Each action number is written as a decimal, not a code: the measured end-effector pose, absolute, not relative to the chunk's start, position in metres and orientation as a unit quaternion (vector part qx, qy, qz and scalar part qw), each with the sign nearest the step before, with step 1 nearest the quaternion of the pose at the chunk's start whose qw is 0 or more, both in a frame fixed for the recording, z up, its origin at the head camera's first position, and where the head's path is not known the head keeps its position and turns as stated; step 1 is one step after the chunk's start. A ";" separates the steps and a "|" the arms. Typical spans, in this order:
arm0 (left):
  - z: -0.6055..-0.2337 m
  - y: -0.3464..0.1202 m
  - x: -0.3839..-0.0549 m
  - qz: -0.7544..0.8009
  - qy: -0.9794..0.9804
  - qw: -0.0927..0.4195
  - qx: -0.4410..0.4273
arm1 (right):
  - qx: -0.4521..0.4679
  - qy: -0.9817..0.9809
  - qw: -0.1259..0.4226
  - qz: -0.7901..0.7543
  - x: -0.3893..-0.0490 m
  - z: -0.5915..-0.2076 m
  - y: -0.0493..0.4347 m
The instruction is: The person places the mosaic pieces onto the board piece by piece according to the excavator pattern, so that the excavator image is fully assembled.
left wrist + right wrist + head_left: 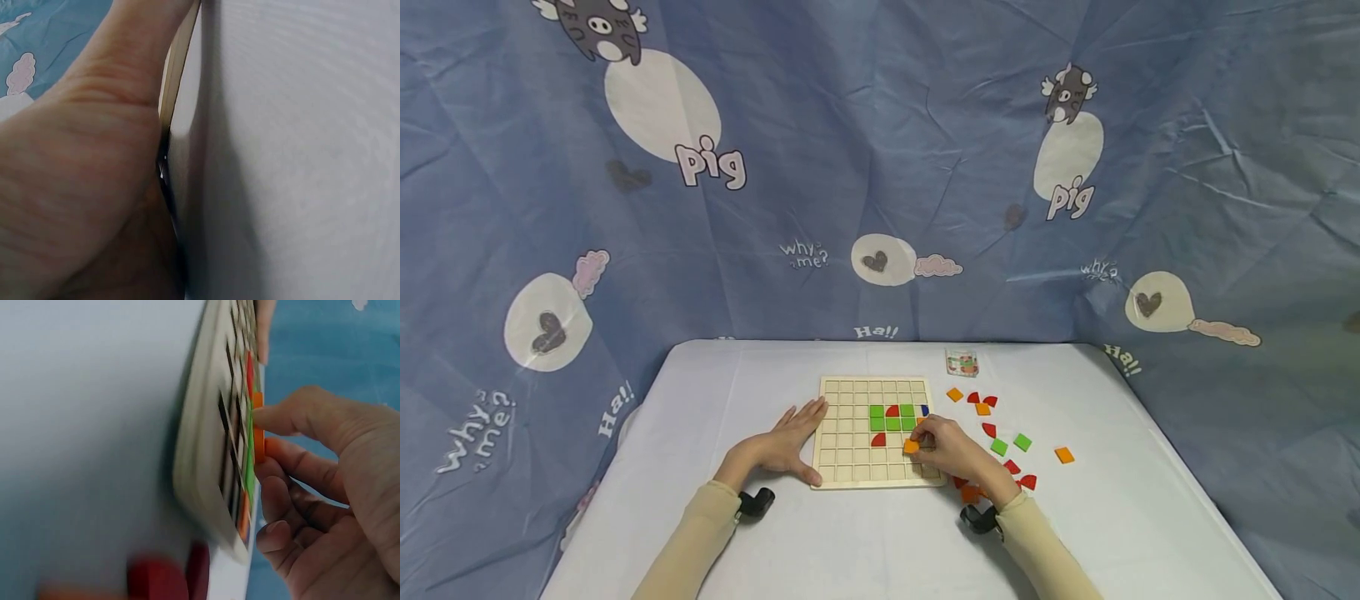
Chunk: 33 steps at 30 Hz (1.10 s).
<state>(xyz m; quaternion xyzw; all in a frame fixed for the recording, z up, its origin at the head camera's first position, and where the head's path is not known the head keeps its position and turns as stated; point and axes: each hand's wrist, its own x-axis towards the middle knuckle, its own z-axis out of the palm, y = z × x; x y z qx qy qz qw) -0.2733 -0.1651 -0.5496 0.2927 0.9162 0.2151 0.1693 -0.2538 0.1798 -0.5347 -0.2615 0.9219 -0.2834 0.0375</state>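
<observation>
A wooden grid board (850, 454) lies flat on the white table, its square cells edged by raised ridges. Several green squares (877, 423), two red quarter-circle pieces (878, 440) and a partly covered blue piece (925, 410) sit in its cells. At the board's left edge, my left hand (786, 442) rests with fingers and thumb spread, touching the frame. Over the right part of the board, my right hand (951, 450) pinches an orange square tile (259, 428) between thumb and fingers. Another orange piece (921, 421) shows just behind those fingers.
Loose red, green and orange pieces (1022, 442) are scattered on the table right of the board, some partly under the right forearm. A small clear packet (962, 362) with coloured contents lies behind them. A blue printed cloth (880, 167) hangs behind the table.
</observation>
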 end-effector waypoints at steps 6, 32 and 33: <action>-0.549 -0.166 -0.274 0.222 0.914 0.171 0.293 | -0.265 0.920 0.044 -0.285 -0.263 -0.539 0.161; -0.551 -0.166 -0.274 0.212 0.919 0.174 0.282 | -0.274 0.928 0.076 -0.239 -0.276 -0.525 0.140; -0.551 -0.166 -0.274 0.215 0.919 0.174 0.282 | -0.275 0.929 0.077 -0.235 -0.276 -0.524 0.140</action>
